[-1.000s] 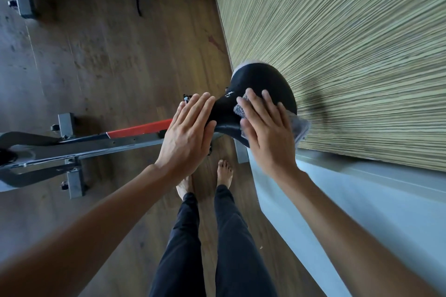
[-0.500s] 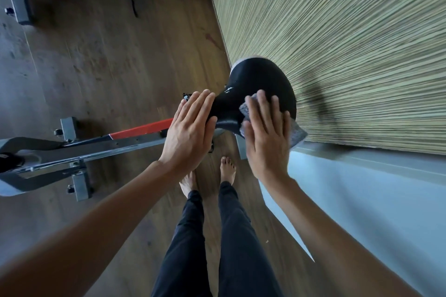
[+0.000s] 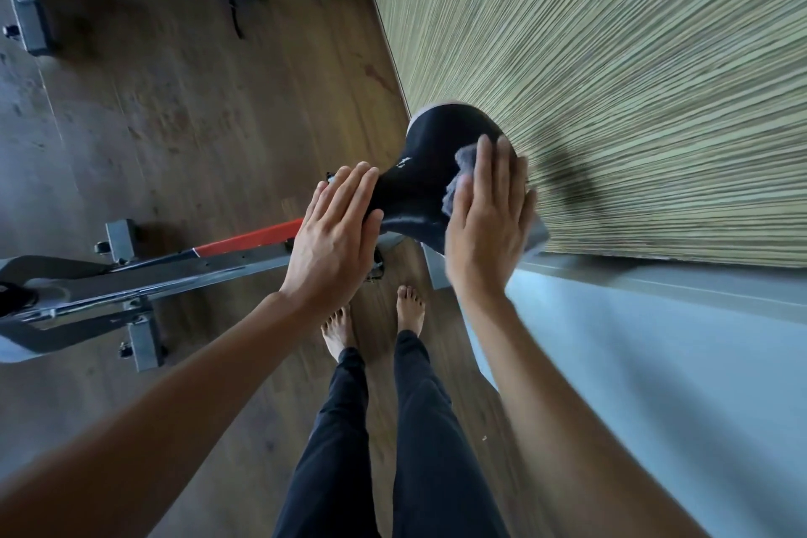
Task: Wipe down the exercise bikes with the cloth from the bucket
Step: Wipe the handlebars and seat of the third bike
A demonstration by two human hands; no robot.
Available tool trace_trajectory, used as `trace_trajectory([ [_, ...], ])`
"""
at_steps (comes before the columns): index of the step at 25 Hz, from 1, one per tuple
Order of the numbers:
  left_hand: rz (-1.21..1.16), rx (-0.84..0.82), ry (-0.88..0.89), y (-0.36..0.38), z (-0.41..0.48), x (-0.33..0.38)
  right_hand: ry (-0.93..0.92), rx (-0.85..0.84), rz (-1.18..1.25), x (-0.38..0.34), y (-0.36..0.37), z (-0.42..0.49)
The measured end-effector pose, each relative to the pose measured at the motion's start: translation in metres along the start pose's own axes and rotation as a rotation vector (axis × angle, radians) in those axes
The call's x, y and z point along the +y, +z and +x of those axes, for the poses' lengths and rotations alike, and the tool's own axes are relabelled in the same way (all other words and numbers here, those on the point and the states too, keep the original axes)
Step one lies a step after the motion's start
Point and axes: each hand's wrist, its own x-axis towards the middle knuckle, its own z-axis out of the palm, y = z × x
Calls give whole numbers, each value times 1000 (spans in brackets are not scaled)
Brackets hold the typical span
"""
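You are pressing the grey cloth [image 3: 463,164] flat against the black saddle [image 3: 423,175] with your right hand [image 3: 484,227]. Its fingers [image 3: 489,170] are lying straight and together on top of the cloth, not curled round it, and a corner of fabric is peeking out to their left. Your left hand [image 3: 334,236] is resting with straight, released fingers over the saddle's narrow nose.

The saddle's long axis is running from the nose under your left fingers up and away to the broad rear just beyond your right fingertips, close to the ribbed wall [image 3: 611,79]. Bare black surface is lying between the two sets of fingers, directly left of the cloth, so your right hand is the nearer one for the next stroke. That stroke is probably a sweep along the axis.

The bike frame [image 3: 174,271] is stretching away to the left of your left fingers. The bucket is not showing anywhere, so its contents cannot be told.
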Motion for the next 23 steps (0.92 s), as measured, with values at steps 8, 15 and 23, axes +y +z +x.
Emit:
trace_trajectory([
  [8, -216, 105, -228, -9, 3, 22, 42, -222, 376, -55, -5, -4],
  [15, -109, 118, -368, 45, 45, 143, 83, -264, 714, 29, -51, 57],
  [23, 104, 274, -512, 74, 56, 127, 16, -386, 653, 30, -23, 58],
])
